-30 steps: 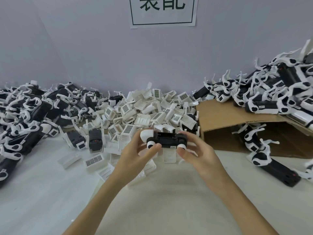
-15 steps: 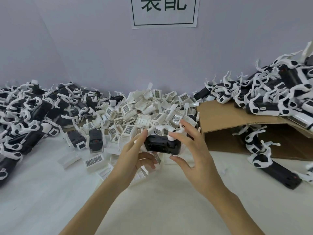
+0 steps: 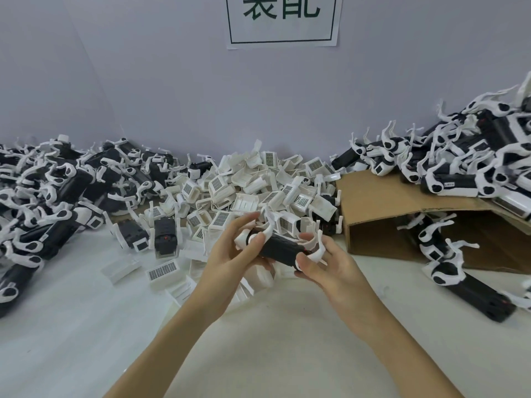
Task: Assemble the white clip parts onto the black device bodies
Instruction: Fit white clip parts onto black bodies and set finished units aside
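Item in hand: black body (image 3: 280, 248), held between our left hand (image 3: 230, 254) and right hand (image 3: 330, 262), both pinching its white-clipped ends above the counter (image 3: 86, 326); clips appear seated, so next we judge it goes aside.

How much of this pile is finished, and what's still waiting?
Done: clipped bodies heaped on the cardboard box and at left. In hand: the left hand and right hand hold one black body with white clips. Left: the loose white parts piled in the middle.
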Tool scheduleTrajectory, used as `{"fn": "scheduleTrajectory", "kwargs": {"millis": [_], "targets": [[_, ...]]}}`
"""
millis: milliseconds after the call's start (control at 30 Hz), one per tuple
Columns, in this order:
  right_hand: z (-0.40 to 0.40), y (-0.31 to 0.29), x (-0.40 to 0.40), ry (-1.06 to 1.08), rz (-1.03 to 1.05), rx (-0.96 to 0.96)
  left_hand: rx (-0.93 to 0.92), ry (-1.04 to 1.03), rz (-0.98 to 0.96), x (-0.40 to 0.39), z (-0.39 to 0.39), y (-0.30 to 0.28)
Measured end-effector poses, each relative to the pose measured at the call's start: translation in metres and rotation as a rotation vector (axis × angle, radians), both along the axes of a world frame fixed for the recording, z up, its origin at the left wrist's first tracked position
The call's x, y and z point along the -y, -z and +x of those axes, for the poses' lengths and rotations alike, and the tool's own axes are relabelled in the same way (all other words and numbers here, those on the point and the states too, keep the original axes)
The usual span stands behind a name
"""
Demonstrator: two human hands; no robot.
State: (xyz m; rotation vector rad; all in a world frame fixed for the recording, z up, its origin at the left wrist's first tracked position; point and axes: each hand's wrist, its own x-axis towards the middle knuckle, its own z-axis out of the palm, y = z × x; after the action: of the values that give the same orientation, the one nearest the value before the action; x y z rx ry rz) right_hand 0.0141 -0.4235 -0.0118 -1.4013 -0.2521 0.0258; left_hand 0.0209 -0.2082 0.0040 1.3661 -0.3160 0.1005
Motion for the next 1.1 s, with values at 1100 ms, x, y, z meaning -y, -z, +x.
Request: {"fn": "scheduleTrajectory", "kwargs": {"millis": [1100], "targets": [[-0.005, -0.007, -0.003, 0.014, 0.388, -0.394, 0.054, 0.251, 0.242, 0.02, -0.019, -0.002]]}}
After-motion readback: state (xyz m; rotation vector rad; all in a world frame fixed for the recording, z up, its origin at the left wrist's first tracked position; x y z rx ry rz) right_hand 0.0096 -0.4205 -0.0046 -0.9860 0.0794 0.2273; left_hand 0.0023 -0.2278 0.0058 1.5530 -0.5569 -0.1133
